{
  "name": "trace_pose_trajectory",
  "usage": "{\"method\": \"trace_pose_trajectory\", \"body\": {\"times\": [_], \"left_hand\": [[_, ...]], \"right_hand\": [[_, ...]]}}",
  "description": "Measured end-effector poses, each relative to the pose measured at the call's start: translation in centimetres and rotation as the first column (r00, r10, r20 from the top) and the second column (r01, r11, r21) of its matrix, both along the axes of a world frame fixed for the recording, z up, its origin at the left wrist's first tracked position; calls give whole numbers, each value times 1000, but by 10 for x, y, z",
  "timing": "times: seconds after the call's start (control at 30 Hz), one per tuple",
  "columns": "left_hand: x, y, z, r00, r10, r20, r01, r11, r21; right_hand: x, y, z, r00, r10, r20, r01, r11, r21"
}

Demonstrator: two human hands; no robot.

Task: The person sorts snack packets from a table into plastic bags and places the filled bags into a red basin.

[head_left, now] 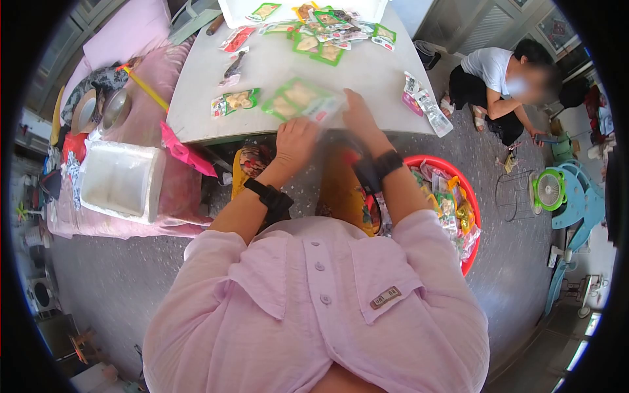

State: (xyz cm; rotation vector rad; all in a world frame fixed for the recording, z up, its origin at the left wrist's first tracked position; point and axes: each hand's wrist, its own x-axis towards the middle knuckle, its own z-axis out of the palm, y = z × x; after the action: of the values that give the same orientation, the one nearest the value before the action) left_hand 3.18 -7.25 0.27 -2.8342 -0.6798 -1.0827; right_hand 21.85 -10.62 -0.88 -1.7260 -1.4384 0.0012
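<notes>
A green-edged snack packet [298,97] with pale pieces showing inside is held over the table's near edge, smeared by motion. My left hand [296,139] is closed on its lower edge, fingers curled. At the packet's right end, my right hand [359,114] grips the clear, whitish part; its fingertips are blurred. Left of the held packet, a similar green packet [236,103] lies on the white table [354,71]. A dark narrow packet [234,68] and a red packet [237,39] rest beyond it. Farther back is a pile of several packets [321,40].
A red basin [473,216] full of packets stands on the floor by my right side. Narrow packets [429,108] overhang the table's right edge. A white foam box [121,180] sits on pink cloth at left. A person [491,78] crouches at right near a green fan [549,189].
</notes>
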Motion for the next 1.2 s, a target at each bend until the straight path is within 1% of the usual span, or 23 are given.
{"method": "trace_pose_trajectory", "body": {"times": [0.03,0.1,0.13,0.23,0.3,0.33,0.43,0.47,0.5,0.53,0.57,0.63,0.67,0.73,0.77,0.83,0.87,0.93,0.97,1.03,1.1,1.17,1.2], "left_hand": [[-2,4,-4,1000,-26,6,26,1000,-13],[-3,12,0,997,-79,21,80,996,-32],[-3,15,2,996,-79,49,80,997,-17],[-9,27,30,988,-86,125,85,996,14],[-11,43,47,980,-105,167,105,994,9],[-12,48,58,980,-105,168,114,992,-48],[-10,74,87,962,-117,246,151,980,-127],[-10,83,95,959,-82,272,167,938,-305],[-9,91,103,955,-46,292,186,862,-472],[-8,95,110,953,-8,304,205,754,-624],[-9,92,122,914,-23,405,327,635,-700],[-13,74,147,810,-3,587,553,336,-762],[-13,66,150,771,-7,637,613,277,-740],[-17,61,141,814,-28,580,571,217,-792],[-17,57,139,833,-45,551,549,183,-816],[-18,48,142,797,-127,590,603,164,-780],[-21,41,140,781,-161,603,623,143,-769],[-25,39,125,823,-185,537,567,205,-798],[-16,39,120,831,-219,512,553,225,-802],[-13,17,125,763,-224,606,644,180,-744],[-10,3,121,773,-264,578,632,226,-741],[-8,-25,128,849,-266,457,523,294,-800],[-7,-36,124,841,-321,435,514,230,-826]], "right_hand": [[2,4,2,985,55,161,-54,998,-12],[6,9,3,969,110,222,-82,988,-135],[7,11,3,958,141,249,-93,976,-196],[8,11,18,929,167,330,-96,971,-220],[3,11,36,929,175,326,-143,983,-119],[2,11,46,928,179,327,-166,984,-68],[7,23,66,926,151,346,-189,979,79],[7,23,79,944,148,296,-180,980,82],[5,20,97,958,145,246,-170,982,83],[4,16,114,971,141,195,-160,984,83],[1,10,130,980,163,111,-175,979,107],[-4,-5,155,977,205,-65,-194,970,149],[-1,-9,159,975,223,-20,-219,970,109],[7,-21,158,965,257,49,-258,966,14],[8,-32,157,958,276,-76,-276,961,4],[14,-52,161,906,291,-309,-304,953,5],[9,-62,164,935,285,-210,-297,955,-29],[9,-76,156,957,283,-69,-288,955,-73],[13,-87,154,965,261,11,-259,961,-98],[5,-111,148,971,236,-27,-235,972,28],[-5,-133,142,989,134,59,-129,988,-88],[-20,-155,128,988,135,70,-135,991,-10],[-28,-166,122,988,136,67,-135,990,-30]]}}
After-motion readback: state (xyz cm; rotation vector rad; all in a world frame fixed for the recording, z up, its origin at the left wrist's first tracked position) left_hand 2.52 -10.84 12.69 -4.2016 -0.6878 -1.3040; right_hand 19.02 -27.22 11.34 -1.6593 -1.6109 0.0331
